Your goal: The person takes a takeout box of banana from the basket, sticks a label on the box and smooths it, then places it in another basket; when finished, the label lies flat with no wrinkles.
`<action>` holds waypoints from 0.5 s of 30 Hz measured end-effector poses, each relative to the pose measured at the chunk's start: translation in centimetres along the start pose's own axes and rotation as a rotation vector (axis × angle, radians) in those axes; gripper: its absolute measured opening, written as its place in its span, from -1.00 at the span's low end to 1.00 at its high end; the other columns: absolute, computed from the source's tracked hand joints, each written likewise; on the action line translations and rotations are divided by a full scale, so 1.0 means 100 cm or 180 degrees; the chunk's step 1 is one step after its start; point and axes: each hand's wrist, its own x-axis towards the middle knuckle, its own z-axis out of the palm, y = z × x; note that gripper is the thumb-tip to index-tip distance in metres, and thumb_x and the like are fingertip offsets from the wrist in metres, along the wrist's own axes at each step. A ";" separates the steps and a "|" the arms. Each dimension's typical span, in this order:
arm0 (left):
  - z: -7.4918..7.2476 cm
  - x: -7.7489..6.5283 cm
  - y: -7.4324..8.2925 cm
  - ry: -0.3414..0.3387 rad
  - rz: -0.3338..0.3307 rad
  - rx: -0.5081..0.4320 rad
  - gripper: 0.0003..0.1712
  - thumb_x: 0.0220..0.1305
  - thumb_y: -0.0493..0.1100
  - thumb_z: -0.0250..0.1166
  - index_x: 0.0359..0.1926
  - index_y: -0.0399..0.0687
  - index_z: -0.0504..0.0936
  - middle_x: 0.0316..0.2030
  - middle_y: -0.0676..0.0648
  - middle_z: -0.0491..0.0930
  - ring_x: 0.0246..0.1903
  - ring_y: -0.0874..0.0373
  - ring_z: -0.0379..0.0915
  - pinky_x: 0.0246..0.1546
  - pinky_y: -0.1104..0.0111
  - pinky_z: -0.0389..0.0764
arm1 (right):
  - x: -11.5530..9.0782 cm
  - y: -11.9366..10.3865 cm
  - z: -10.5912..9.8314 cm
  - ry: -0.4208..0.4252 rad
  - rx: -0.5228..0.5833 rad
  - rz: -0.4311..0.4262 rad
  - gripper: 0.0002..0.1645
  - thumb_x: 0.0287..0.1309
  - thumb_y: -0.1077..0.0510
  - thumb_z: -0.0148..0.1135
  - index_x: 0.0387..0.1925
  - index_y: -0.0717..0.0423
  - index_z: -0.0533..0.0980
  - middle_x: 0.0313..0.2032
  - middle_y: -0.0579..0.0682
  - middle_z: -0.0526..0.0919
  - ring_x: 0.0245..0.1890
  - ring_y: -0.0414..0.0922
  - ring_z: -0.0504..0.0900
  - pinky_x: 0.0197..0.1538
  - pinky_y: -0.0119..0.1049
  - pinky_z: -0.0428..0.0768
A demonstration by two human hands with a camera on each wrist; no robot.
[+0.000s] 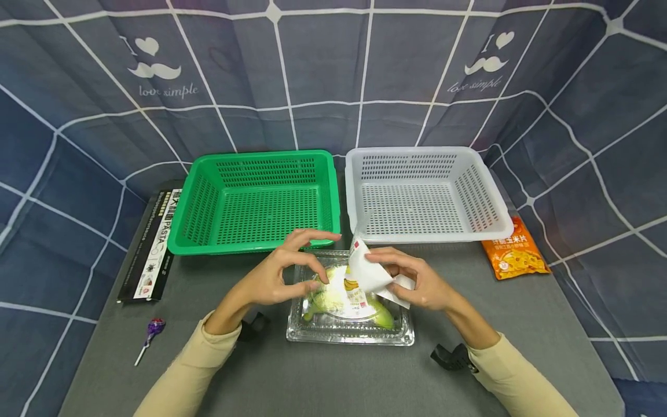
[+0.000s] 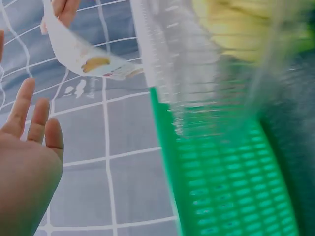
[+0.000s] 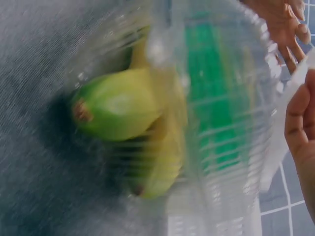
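In the head view, a clear plastic clamshell box (image 1: 349, 336) lies on the table with green-yellow bananas (image 3: 123, 103) inside. Above its lid, my right hand (image 1: 417, 281) pinches a white label (image 1: 369, 271) printed with bananas. The label curls upward, its lower part over the lid. My left hand (image 1: 292, 266) hovers over the box's left side, fingers spread and thumb out, with nothing held. The left wrist view shows the left hand's loose fingers (image 2: 37, 123) apart from the label. Blur softens the bananas in the right wrist view.
Behind the box stand a green basket (image 1: 255, 248) and a white basket (image 1: 432, 237). A black pasta box (image 1: 148, 249) and a purple-wrapped lollipop (image 1: 153, 330) lie at left. An orange snack bag (image 1: 516, 255) lies at right, partly under the white basket's edge.
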 end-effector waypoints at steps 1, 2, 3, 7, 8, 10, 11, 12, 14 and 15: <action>-0.002 0.002 0.001 -0.0025 0.0049 -0.0053 -0.72 0.10 -0.30 0.29 -0.30 0.25 0.70 0.34 -0.15 0.34 0.38 -0.10 0.07 0.30 -0.14 0.05 | 0.000 -0.002 0.000 -0.0094 0.0034 0.0023 -0.21 -0.06 0.62 0.04 0.31 0.33 0.35 0.35 -0.08 0.34 0.10 -0.19 0.50 0.02 -0.34 0.61; -0.002 0.004 0.001 -0.0068 0.0085 -0.0098 -0.72 0.10 -0.30 0.25 -0.31 0.25 0.69 0.37 -0.16 0.32 0.41 -0.14 0.03 0.33 -0.16 0.01 | 0.000 -0.005 0.001 -0.0196 0.0095 0.0041 -0.20 -0.07 0.61 0.04 0.31 0.29 0.37 0.35 -0.08 0.35 0.14 -0.19 0.47 0.02 -0.34 0.60; -0.003 0.006 0.002 -0.0126 0.0111 -0.0143 -0.72 0.09 -0.29 0.23 -0.32 0.24 0.69 0.39 -0.17 0.30 0.44 -0.16 -0.01 0.36 -0.17 -0.03 | 0.000 -0.007 0.002 -0.0300 0.0147 0.0042 -0.20 -0.07 0.60 0.03 0.31 0.25 0.38 0.34 -0.08 0.37 0.18 -0.18 0.45 0.03 -0.32 0.60; 0.001 0.010 0.001 -0.0373 0.0174 -0.0233 -0.75 0.12 -0.27 0.21 -0.32 0.20 0.70 0.33 -0.16 0.40 0.45 -0.18 0.02 0.39 -0.18 -0.08 | 0.000 -0.014 0.003 -0.0634 0.0371 0.0007 -0.19 -0.07 0.59 0.03 0.31 0.20 0.39 0.34 -0.03 0.38 0.31 -0.14 0.37 0.17 -0.27 0.53; 0.001 0.009 0.000 -0.0414 0.0174 -0.0251 -0.77 0.14 -0.27 0.21 -0.32 0.18 0.71 0.26 -0.14 0.46 0.42 -0.13 0.10 0.37 -0.16 -0.05 | 0.000 -0.014 0.002 -0.0684 0.0411 -0.0025 -0.20 -0.06 0.59 0.03 0.31 0.22 0.39 0.33 -0.01 0.39 0.32 -0.13 0.36 0.21 -0.26 0.50; 0.001 0.007 -0.001 -0.0437 0.0168 -0.0284 -0.79 0.19 -0.25 0.21 -0.29 0.14 0.73 0.08 -0.06 0.58 0.28 -0.02 0.29 0.31 -0.08 0.05 | 0.000 -0.015 0.000 -0.0725 0.0454 -0.0061 -0.23 -0.02 0.59 0.02 0.31 0.23 0.38 0.33 0.01 0.39 0.34 -0.12 0.35 0.26 -0.28 0.44; 0.001 0.005 -0.002 -0.0426 0.0167 -0.0311 -0.80 0.23 -0.23 0.20 -0.28 0.11 0.73 -0.02 -0.02 0.60 0.17 0.04 0.36 0.25 -0.02 0.11 | -0.001 -0.015 -0.001 -0.0722 0.0453 -0.0083 -0.25 0.01 0.59 0.01 0.31 0.23 0.38 0.33 0.01 0.40 0.33 -0.12 0.35 0.26 -0.29 0.44; 0.000 0.003 -0.003 -0.0402 0.0171 -0.0343 -0.81 0.25 -0.22 0.20 -0.25 0.09 0.74 -0.10 0.01 0.60 0.07 0.08 0.40 0.19 0.04 0.16 | -0.001 -0.015 -0.002 -0.0717 0.0456 -0.0100 -0.27 0.04 0.59 0.01 0.31 0.24 0.38 0.33 0.01 0.40 0.32 -0.13 0.36 0.24 -0.31 0.44; -0.002 0.000 -0.004 -0.0382 0.0193 -0.0499 -0.79 0.30 -0.21 0.18 -0.19 0.00 0.74 -0.18 0.01 0.58 -0.09 0.14 0.39 0.07 0.15 0.27 | -0.002 -0.014 -0.004 -0.0692 0.0490 -0.0087 -0.30 0.10 0.59 0.00 0.32 0.26 0.37 0.33 -0.02 0.39 0.32 -0.14 0.36 0.20 -0.33 0.48; -0.003 -0.001 -0.005 -0.0377 0.0207 -0.0563 -0.78 0.31 -0.21 0.17 -0.15 -0.02 0.73 -0.19 0.00 0.56 -0.13 0.15 0.39 0.01 0.20 0.33 | -0.002 -0.014 -0.005 -0.0675 0.0489 -0.0081 -0.31 0.12 0.58 -0.01 0.32 0.27 0.37 0.33 -0.02 0.39 0.31 -0.15 0.36 0.18 -0.34 0.49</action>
